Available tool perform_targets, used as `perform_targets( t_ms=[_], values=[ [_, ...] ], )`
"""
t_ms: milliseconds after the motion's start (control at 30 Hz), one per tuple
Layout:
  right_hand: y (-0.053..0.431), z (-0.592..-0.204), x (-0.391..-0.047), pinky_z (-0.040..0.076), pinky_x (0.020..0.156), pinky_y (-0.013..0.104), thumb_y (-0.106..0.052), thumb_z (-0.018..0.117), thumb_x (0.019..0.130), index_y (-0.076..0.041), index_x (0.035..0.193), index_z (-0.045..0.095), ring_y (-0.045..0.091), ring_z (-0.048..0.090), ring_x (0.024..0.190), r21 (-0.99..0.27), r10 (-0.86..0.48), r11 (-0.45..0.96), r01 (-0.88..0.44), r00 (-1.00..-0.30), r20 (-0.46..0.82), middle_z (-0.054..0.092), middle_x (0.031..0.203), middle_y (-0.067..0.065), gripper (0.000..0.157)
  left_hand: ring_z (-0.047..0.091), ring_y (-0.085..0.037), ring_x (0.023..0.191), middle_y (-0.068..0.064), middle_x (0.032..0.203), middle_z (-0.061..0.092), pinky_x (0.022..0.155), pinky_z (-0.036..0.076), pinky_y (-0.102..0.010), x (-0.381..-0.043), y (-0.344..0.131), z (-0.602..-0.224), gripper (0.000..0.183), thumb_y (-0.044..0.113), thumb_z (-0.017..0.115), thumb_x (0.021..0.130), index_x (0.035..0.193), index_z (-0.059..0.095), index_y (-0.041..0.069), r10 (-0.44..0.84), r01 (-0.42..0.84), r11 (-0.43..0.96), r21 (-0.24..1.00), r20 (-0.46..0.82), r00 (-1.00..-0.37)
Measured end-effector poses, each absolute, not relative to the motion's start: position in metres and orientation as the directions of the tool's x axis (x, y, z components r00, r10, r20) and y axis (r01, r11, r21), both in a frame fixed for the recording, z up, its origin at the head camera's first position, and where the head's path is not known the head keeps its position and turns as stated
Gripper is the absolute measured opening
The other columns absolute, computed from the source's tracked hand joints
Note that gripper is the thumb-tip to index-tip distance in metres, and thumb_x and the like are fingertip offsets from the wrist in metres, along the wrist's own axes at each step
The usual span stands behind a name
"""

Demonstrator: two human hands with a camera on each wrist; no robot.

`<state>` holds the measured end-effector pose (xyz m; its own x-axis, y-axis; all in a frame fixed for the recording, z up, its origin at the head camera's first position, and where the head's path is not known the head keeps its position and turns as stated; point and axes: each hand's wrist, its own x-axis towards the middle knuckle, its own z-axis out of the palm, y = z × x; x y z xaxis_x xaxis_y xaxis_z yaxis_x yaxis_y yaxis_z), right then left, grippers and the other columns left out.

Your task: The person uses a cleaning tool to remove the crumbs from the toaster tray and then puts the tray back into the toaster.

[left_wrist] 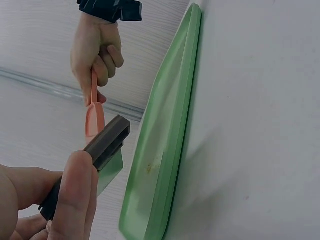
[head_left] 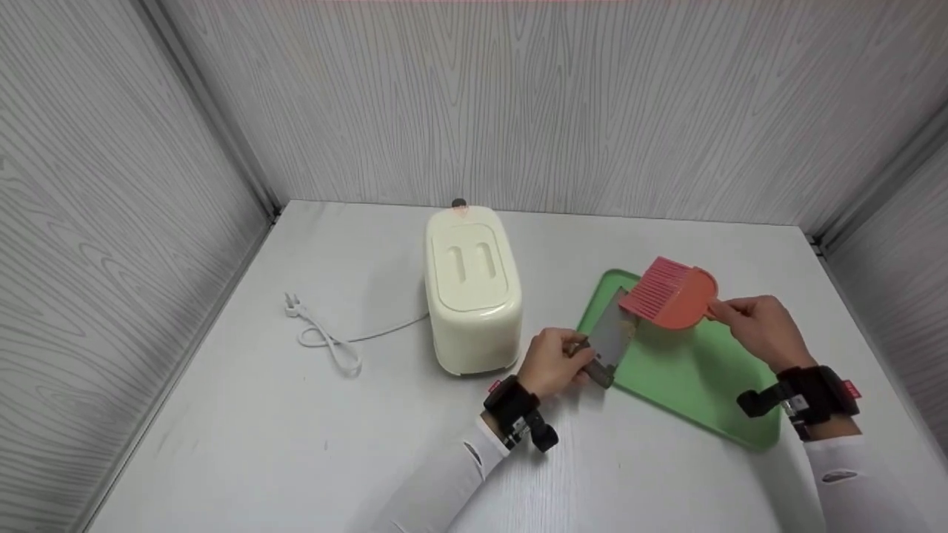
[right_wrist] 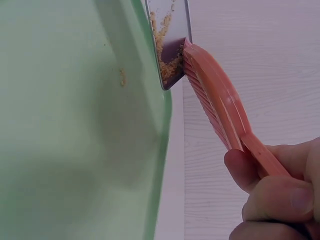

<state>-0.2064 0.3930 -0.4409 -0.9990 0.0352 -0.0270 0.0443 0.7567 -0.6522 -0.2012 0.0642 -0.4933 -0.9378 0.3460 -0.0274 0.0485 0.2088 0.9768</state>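
My left hand (head_left: 552,363) pinches the dark handle (left_wrist: 107,142) of a thin metal crumb tray (head_left: 610,329). The tray is tilted over the left end of a green serving tray (head_left: 700,392). Yellowish crumbs (right_wrist: 171,69) lie along its edge and in its corner, in the right wrist view. With its fingers curled round the handle, my right hand (head_left: 763,333) grips an orange brush (head_left: 685,300) with pink bristles. The bristle tips are at the crumb tray's surface. A few crumbs (left_wrist: 151,167) lie on the green tray below.
A cream toaster (head_left: 478,318) with a lid over its slots stands left of my left hand. Its white cord (head_left: 326,340) and plug (head_left: 292,305) lie farther left on the white table (head_left: 296,437). Wood-grained panels (head_left: 518,104) enclose the back and sides.
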Motion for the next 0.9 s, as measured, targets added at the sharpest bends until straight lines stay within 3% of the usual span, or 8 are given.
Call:
perform_targets(
  t_ms=[200,367,467,633,700,900],
  values=[
    [0.405,-0.442,-0.2,0.046,0.079,0.032,-0.053,0.049,0.106,-0.001,0.12,0.076,0.035,0.064,0.11,-0.615,0.036,0.787,0.054,-0.999,-0.041,0.073,0.119,0.023,0.06,0.063,-0.006,0.052,-0.001,0.074,0.072,0.052,0.059,-0.023,-0.201,0.064,-0.493,0.028,0.007,0.07,0.098,0.122,0.071,-0.006,0.344,0.053,0.203,0.978,-0.021,-0.939],
    [0.413,-0.44,-0.195,0.047,0.084,0.037,-0.054,0.049,0.106,0.0,0.123,0.074,0.04,0.063,0.115,-0.606,0.033,0.793,0.061,-0.998,-0.058,0.072,0.121,0.024,0.062,0.063,-0.006,0.051,-0.003,0.073,0.071,0.057,0.064,-0.034,-0.201,0.064,-0.492,0.026,0.005,0.069,0.098,0.12,0.071,-0.007,0.353,0.046,0.195,0.98,-0.026,-0.935],
    [0.417,-0.438,-0.192,0.048,0.083,0.036,-0.054,0.049,0.106,-0.001,0.122,0.075,0.035,0.064,0.112,-0.598,0.035,0.799,0.058,-0.998,-0.05,0.072,0.121,0.024,0.061,0.064,-0.006,0.051,-0.002,0.072,0.071,0.058,0.065,-0.035,-0.201,0.064,-0.492,0.026,0.006,0.069,0.098,0.121,0.07,-0.006,0.351,0.039,0.205,0.978,-0.036,-0.936],
    [0.421,-0.429,-0.185,0.046,0.079,0.028,-0.052,0.052,0.106,-0.004,0.12,0.077,-0.003,0.058,0.095,-0.582,0.045,0.813,0.025,-0.999,0.02,0.074,0.118,0.022,0.056,0.063,-0.006,0.051,-0.001,0.072,0.071,0.054,0.062,-0.029,-0.202,0.064,-0.493,0.028,0.006,0.069,0.098,0.123,0.069,-0.007,0.342,0.036,0.218,0.975,-0.042,-0.939],
    [0.419,-0.424,-0.182,0.044,0.074,0.024,-0.05,0.053,0.106,-0.004,0.118,0.078,-0.009,0.053,0.086,-0.565,0.037,0.825,-0.007,-0.997,0.066,0.075,0.115,0.021,0.053,0.063,-0.006,0.051,-0.001,0.072,0.071,0.053,0.061,-0.027,-0.202,0.064,-0.493,0.029,0.005,0.069,0.098,0.124,0.069,-0.008,0.342,0.036,0.219,0.975,-0.042,-0.939],
    [0.403,-0.41,-0.176,0.039,0.064,0.022,-0.048,0.056,0.106,-0.005,0.118,0.078,0.009,0.053,0.077,-0.548,0.002,0.834,-0.062,-0.993,0.116,0.076,0.11,0.019,0.05,0.065,-0.008,0.051,-0.001,0.072,0.071,0.05,0.057,-0.022,-0.202,0.063,-0.494,0.029,0.005,0.068,0.097,0.123,0.069,-0.007,0.343,0.039,0.226,0.973,-0.042,-0.938]
  ],
)
